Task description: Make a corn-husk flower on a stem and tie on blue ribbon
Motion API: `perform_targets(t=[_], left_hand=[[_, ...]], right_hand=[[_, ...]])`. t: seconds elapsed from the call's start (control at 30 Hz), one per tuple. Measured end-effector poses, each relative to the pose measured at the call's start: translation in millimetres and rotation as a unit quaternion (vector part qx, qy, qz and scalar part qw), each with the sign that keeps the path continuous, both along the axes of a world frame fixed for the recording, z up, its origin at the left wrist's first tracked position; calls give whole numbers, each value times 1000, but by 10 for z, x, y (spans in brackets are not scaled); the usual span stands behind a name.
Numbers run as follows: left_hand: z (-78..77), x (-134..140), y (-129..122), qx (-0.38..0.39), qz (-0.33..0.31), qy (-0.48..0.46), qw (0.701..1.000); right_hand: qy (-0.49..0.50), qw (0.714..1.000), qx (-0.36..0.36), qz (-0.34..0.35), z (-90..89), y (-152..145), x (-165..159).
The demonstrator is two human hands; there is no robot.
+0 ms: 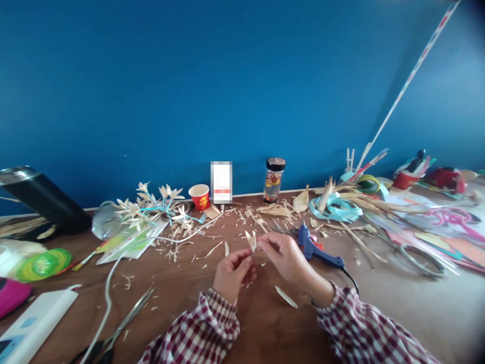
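Note:
Between my two hands, just above the table, stands a small cream flower of dried husk petals. My left hand pinches it at its base, fingers curled. My right hand has thumb and forefinger pressed together at the flower's right side, on what looks like one of its petals. Below my right hand a loose petal-shaped husk piece lies on the wood. A blue hot glue gun rests on its side to the right, beyond my right hand.
Scissors lie at front left, near a white cable and power strip. Finished husk flowers, a red paper cup and a lidded jar stand along the blue wall. Light blue ribbon sits right, beside dried husks.

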State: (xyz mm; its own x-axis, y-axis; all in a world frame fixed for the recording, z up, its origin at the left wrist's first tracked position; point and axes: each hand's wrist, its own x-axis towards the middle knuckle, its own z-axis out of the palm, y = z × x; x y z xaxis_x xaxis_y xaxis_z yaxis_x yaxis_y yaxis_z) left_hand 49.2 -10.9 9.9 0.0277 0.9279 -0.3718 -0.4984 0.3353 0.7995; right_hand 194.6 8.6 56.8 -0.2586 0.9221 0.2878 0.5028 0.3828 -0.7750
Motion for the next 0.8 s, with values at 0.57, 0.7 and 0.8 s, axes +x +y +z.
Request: perform_targets(t=[0.57,0.7,0.8], left_hand=[[-16,-118,105,-58,49,-92,993],[40,-106,102,-64,47,-85,993],[97,-96,100,-71,48,-72,994]], right_hand=[[-461,879,-81,96,72,-507,338],[-416,903,-19,106,-39,-507,388],[-344,936,-18,78,-56,-455,382]])
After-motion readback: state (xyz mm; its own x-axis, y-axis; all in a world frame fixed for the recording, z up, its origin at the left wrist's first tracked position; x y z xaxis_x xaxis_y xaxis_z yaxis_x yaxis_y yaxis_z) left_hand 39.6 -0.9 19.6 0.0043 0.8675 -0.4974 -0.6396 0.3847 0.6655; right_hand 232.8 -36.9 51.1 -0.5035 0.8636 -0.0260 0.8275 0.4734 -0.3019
